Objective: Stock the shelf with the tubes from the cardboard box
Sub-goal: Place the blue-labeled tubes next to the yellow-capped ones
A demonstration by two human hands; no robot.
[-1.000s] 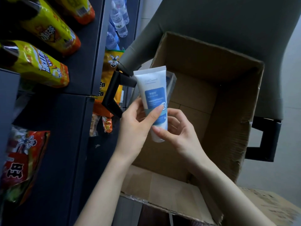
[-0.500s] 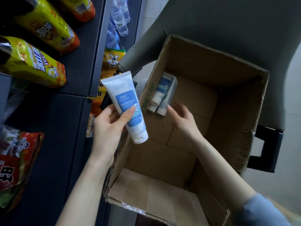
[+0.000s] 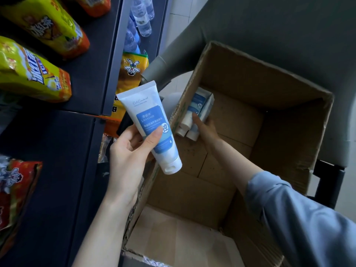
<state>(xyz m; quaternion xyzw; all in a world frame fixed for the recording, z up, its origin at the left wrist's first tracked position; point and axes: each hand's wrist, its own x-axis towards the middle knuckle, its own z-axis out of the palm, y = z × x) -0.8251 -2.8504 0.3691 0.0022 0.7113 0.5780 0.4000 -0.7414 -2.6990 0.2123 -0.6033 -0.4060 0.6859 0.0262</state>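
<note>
Tube: judged light, soft-walled, slick; left hand clamped round its mid-body. Right hand touched other tubes in cardboard box; grip could not be told.

The tube is white, with a blue label panel bearing white lettering and a white cap. The tubes lying in the box show the same white and blue. The box is plain brown cardboard. The shelf is near-black with a grey upright. The snack bags are yellow-green fading to orange. Another bag is red and orange, and a third bag is yellow with a cartoon figure. The water bottles are clear and blue. The chair is grey-green, and the sleeve is light blue.
</note>
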